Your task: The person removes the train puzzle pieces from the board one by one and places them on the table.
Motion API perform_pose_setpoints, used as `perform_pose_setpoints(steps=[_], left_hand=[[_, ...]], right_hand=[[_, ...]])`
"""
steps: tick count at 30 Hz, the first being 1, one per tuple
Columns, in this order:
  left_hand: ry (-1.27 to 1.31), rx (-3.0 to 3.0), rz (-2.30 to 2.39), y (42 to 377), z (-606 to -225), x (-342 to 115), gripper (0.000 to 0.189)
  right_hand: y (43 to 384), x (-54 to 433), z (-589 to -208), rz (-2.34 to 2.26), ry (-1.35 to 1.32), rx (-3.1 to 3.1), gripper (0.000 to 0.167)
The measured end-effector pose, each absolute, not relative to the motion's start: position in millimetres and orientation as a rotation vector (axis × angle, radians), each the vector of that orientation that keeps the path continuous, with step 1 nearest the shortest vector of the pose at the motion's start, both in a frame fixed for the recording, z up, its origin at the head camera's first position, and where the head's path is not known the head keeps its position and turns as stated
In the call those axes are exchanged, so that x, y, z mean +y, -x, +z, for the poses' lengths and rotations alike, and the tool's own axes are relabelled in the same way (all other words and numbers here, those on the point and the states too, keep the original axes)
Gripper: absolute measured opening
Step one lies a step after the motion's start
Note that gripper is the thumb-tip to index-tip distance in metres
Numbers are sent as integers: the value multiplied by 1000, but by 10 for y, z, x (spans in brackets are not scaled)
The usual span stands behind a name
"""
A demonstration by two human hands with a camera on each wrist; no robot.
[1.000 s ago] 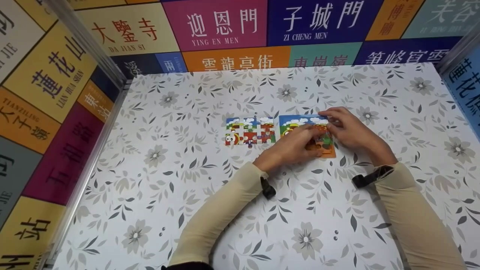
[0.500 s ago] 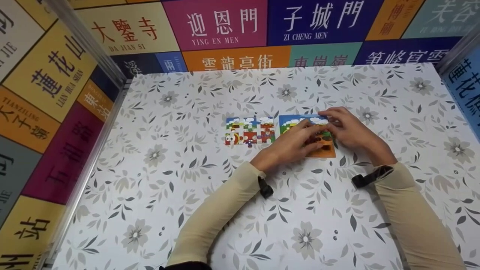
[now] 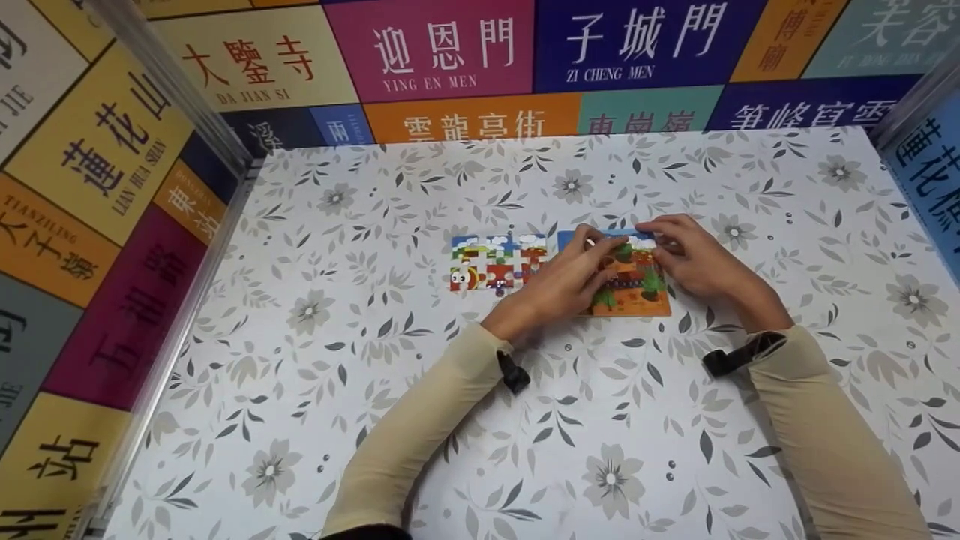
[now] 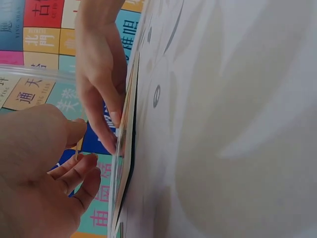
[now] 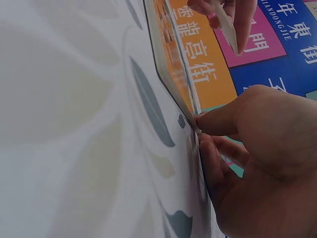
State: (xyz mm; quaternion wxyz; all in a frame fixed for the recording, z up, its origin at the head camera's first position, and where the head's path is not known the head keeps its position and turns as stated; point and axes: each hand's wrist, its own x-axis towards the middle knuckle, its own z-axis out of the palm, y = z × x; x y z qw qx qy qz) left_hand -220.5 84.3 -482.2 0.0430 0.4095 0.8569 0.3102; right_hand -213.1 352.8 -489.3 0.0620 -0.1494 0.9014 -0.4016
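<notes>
A jigsaw puzzle board (image 3: 641, 301) with a bright cartoon scene lies on the table. Above its left half, my left hand (image 3: 566, 277) pinches a small puzzle piece (image 5: 227, 22) between thumb and fingers, clear of the board in the right wrist view. My left hand hides much of the board's left side. At the board's right edge, my right hand (image 3: 694, 259) grips the edge between thumb and fingers, which shows close up in the right wrist view. Left of the board, several puzzle pieces (image 3: 500, 274) are laid out in rows on the tabletop.
The table (image 3: 611, 420) has a white cover with grey flowers and leaves. Panels with large printed characters stand along the back (image 3: 450, 52) and left side (image 3: 105, 157). Each wrist wears a black strap (image 3: 514, 373).
My left hand has drawn back left and upward from the board's middle, uncovering its lower right part, and a piece now shows at its fingertips. My right hand has stayed at the board's edge.
</notes>
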Motion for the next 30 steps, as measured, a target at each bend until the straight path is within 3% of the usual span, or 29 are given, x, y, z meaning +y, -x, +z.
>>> perform_pose_setpoints(steps=[16, 30], left_hand=[[-1181, 2599, 1073, 2209, -4779, 486, 48], [-1171, 2602, 1158, 2202, -4803, 165, 61]], right_hand=[[2144, 3537, -4897, -1199, 422, 2709, 48], [2122, 3526, -4878, -1194, 406, 2708, 47]])
